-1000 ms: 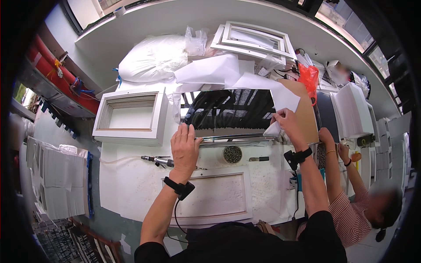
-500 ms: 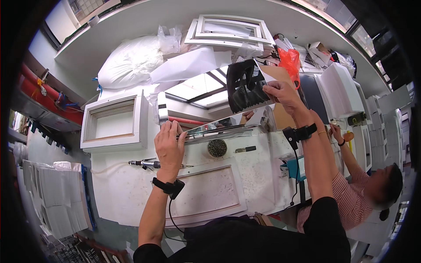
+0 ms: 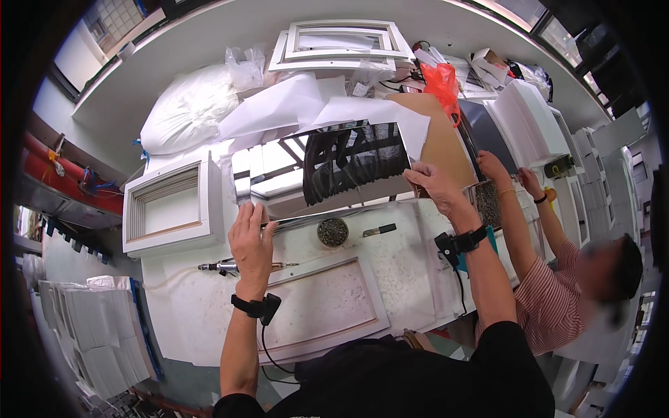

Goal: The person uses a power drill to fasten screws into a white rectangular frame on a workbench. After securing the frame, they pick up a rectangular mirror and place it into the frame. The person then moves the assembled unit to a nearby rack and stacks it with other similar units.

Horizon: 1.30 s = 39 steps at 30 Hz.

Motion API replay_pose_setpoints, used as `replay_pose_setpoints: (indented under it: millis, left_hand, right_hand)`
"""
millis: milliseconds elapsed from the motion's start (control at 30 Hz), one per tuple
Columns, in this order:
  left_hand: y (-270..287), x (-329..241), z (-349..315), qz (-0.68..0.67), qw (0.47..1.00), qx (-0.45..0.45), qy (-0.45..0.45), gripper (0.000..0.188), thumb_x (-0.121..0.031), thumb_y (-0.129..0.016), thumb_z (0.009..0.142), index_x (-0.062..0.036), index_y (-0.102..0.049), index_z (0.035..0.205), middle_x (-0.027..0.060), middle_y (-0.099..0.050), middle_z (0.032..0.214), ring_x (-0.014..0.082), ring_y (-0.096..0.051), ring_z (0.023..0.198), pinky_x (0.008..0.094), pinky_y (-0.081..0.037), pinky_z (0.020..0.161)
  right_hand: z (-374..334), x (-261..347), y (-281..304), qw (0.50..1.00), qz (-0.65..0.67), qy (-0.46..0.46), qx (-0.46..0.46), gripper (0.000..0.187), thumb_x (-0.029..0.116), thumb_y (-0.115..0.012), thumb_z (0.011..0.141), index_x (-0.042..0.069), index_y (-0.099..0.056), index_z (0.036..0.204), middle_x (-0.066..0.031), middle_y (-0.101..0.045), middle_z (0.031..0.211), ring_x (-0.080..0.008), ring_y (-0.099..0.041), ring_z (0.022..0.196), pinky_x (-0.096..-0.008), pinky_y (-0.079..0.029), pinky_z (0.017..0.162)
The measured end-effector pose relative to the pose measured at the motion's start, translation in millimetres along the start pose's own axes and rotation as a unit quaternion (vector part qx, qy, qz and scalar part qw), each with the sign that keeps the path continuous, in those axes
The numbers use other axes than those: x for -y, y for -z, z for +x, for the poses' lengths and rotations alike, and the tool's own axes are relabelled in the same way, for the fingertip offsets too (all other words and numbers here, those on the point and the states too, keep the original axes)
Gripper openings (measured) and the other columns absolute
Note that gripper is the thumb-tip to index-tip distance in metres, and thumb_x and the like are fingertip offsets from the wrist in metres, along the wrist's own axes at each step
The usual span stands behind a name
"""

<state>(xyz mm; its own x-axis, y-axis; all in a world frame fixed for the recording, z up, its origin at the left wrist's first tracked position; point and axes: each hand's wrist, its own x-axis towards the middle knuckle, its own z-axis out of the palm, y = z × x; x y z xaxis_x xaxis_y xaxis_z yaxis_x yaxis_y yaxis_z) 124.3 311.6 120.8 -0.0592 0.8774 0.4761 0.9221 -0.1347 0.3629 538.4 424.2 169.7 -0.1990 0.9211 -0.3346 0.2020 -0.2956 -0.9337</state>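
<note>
A rectangular mirror panel lies nearly flat above the bench, reflecting window bars and dark shapes. My left hand grips its near left corner, with the fingertips over the edge. At the right end, my right hand holds the mirror's edge between thumb and fingers. Another mirrored edge shows beyond its left end. Just in front of the panel stand a round tub of small screws or pellets and a short dark-handled tool. Near my left wrist lies a power screwdriver.
A white frame panel lies along the bench's near side. Stacked white frames stand at left. White sheets, a brown board and a red bag lie behind. A co-worker in a striped shirt reaches in from the right.
The mirror's right end has come down and toward me, so the panel lies flatter. My right hand has lowered with it; my left hand stays at the left corner. The view has shifted slightly.
</note>
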Motion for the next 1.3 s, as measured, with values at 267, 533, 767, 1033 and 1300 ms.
replay_pose_setpoints:
  millis: [267, 533, 767, 1033, 1300]
  left_hand:
    - [10.8, -6.7, -1.0, -0.066, 0.997, 0.030, 0.021, 0.054, -0.020, -0.080, 0.086, -0.0081, -0.062, 0.136, 0.0162, -0.062, 0.140, 0.0345, -0.053, 0.137, 0.0443, -0.040, 0.111]
    - [14.3, -4.6, 27.6, -0.059, 0.997, 0.010, 0.047, 0.035, -0.029, -0.072, 0.094, -0.0058, -0.070, 0.120, 0.0113, -0.069, 0.106, 0.0299, -0.063, 0.094, 0.0409, -0.048, 0.084]
    - [5.2, 18.5, 54.9, -0.200, 0.962, 0.035, 0.184, 0.041, -0.038, -0.069, 0.099, 0.0003, -0.069, 0.113, 0.0080, -0.066, 0.089, 0.0202, -0.060, 0.079, 0.0356, -0.049, 0.073]
    - [38.1, 34.6, 72.9, -0.498, 0.829, -0.012, 0.255, 0.033, -0.038, -0.072, 0.099, -0.0058, -0.069, 0.104, -0.0037, -0.063, 0.090, 0.0056, -0.054, 0.085, 0.0226, -0.044, 0.082]
    - [36.2, 52.9, 75.3, -0.507, 0.841, -0.050, 0.183, 0.022, -0.015, -0.067, 0.102, -0.0028, -0.066, 0.120, -0.0011, -0.064, 0.108, 0.0092, -0.057, 0.102, 0.0273, -0.043, 0.097]
  right_hand:
    - [-36.5, -49.9, -18.9, 0.988, 0.131, -0.072, -0.028, 0.022, 0.032, -0.071, 0.098, 0.010, -0.065, 0.098, 0.0058, -0.059, 0.081, -0.0036, -0.056, 0.066, -0.0245, -0.058, 0.069]
    - [-27.0, -53.5, -28.2, 0.987, 0.142, 0.014, -0.077, 0.023, 0.028, -0.069, 0.099, 0.011, -0.061, 0.086, 0.0078, -0.051, 0.070, -0.0028, -0.043, 0.058, -0.0218, -0.033, 0.050]
    - [-49.5, 18.1, -49.4, 0.977, 0.111, 0.144, -0.110, 0.020, 0.025, -0.070, 0.100, 0.006, -0.063, 0.097, 0.0095, -0.044, 0.075, -0.0013, -0.036, 0.067, -0.0197, -0.029, 0.058]
    - [-35.3, 42.4, -33.6, 0.976, 0.026, 0.202, -0.082, 0.029, 0.025, -0.074, 0.097, 0.000, -0.069, 0.113, 0.0048, -0.060, 0.087, -0.0041, -0.052, 0.078, -0.0210, -0.041, 0.070]
    - [30.2, 10.8, -29.7, 0.952, -0.061, 0.283, -0.103, 0.017, 0.017, -0.073, 0.097, 0.004, -0.073, 0.109, 0.0026, -0.068, 0.090, -0.0047, -0.056, 0.080, -0.0234, -0.048, 0.072]
